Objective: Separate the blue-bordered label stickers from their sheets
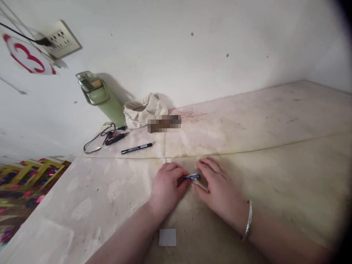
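Observation:
Between the thumb and fingers of my left hand [169,185] is a small, slim blue-and-white object [194,176]; its kind is too small to make out. Its free end points toward my right hand [217,183], whose thumb and fingers are apart just beside it, holding nothing. A silvery bracelet [248,220] circles my right wrist. On the table below my hands lies a small white square [167,237], flat on the surface.
A black marker pen [136,148] lies beyond my left hand. Farther back are a corded black-and-red tool [115,138], a green bottle [108,104] and a white pouch with pearls [144,112]. A blurred-out patch [164,124] hides something brown. The wall bounds the table [288,176] behind.

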A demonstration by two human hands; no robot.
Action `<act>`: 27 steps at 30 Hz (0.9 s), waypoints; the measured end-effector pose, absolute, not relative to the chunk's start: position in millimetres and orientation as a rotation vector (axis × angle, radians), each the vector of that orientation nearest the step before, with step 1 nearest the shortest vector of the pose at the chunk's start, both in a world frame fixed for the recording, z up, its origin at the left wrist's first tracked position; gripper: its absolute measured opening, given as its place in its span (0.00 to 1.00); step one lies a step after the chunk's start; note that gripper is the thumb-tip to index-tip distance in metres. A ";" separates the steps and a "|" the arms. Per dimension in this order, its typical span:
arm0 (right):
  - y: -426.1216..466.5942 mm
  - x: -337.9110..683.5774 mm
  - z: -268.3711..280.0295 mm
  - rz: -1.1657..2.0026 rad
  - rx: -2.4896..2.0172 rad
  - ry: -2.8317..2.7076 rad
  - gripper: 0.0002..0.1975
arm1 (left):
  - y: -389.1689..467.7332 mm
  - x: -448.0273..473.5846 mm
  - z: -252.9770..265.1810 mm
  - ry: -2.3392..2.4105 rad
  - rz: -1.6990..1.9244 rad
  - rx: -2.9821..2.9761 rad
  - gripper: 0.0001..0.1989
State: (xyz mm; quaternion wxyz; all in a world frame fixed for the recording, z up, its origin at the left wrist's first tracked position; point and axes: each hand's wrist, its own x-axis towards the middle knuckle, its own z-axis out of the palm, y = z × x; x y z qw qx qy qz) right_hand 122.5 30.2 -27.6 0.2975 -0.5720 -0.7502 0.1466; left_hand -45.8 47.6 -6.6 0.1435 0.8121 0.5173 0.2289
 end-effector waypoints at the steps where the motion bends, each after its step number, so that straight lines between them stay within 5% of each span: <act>1: 29.0 121.8 -28.8 0.349 -1.550 -2.012 0.24 | 47.6 -45.4 -6.1 1.501 0.653 2.346 0.06; 27: 14.3 111.6 -29.6 0.339 -1.618 -2.279 0.34 | 47.5 -43.8 -5.8 1.517 0.675 2.328 0.06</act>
